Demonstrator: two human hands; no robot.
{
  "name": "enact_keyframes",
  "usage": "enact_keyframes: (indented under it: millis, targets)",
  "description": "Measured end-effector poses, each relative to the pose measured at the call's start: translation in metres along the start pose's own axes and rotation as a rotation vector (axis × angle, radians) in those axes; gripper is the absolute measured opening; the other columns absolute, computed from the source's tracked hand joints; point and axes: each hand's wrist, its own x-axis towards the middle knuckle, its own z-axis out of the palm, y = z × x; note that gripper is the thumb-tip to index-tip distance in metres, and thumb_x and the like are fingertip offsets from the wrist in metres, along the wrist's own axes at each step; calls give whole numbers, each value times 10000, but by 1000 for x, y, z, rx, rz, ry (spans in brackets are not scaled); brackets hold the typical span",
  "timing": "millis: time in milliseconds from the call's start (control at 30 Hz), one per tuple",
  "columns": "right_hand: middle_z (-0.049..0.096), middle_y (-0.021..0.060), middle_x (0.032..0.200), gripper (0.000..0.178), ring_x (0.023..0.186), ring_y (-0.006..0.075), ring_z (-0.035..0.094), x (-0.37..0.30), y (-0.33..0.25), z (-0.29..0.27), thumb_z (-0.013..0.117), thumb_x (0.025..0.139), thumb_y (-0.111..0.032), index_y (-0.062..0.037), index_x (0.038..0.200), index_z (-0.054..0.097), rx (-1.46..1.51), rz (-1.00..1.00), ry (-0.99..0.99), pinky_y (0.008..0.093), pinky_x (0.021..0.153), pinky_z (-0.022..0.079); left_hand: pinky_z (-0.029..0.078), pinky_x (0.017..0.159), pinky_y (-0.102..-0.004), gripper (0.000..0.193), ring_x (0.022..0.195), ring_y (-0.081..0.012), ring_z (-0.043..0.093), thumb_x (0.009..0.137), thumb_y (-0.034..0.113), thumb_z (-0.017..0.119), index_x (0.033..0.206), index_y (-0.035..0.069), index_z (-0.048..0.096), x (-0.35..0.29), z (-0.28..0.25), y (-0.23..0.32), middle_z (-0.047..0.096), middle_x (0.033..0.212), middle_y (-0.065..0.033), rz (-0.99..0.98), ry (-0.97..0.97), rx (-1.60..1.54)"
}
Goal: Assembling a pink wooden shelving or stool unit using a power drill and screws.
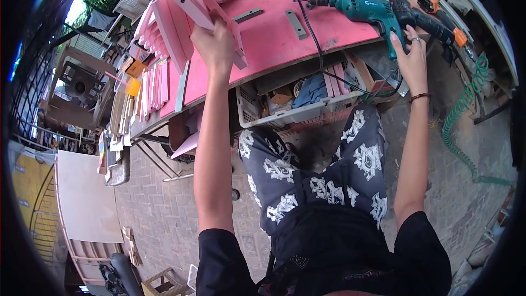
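My left hand (215, 44) is closed around a slat of a pink wooden frame (189, 3) with curved, joined pieces, raised above the left part of the pink-topped workbench (263, 49). At the bench's right side, my right hand (412, 60) is at the handle of a teal corded power drill (361, 8), its thumb along the grip and its fingers curled on the far side. The drill lies with its chuck pointing left. Just beyond that hand lies a black power tool (402, 8). Two flat metal-looking bars (296, 24) rest on the bench between my hands.
A black cord (319, 49) hangs over the bench edge. Beneath is a plastic crate (301, 115) of odds and ends. Pink slats (159, 85) stand at the left. An orange-and-black tool (430, 3) lies at the right, near a coiled green hose (457, 109).
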Motion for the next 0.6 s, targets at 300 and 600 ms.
enact_keyframes:
  millis: [300,600]
  targets:
    - [660,83,871,168,728,125,664,-113,-135,77,550,927,-88,12,1041,623,1028,-91,-548,233,622,512,374,407,-270,200,458,-103,467,931,133,513,805,-22,527,17,-18,-3,509,612,-46,-108,-65,-165]
    - [625,93,1068,372,843,157,664,-159,-216,139,502,966,-126,47,1295,479,1808,683,-773,261,697,568,317,423,-273,232,455,-87,358,951,123,498,751,14,458,3,-12,2,417,589,-9,-118,-78,-200]
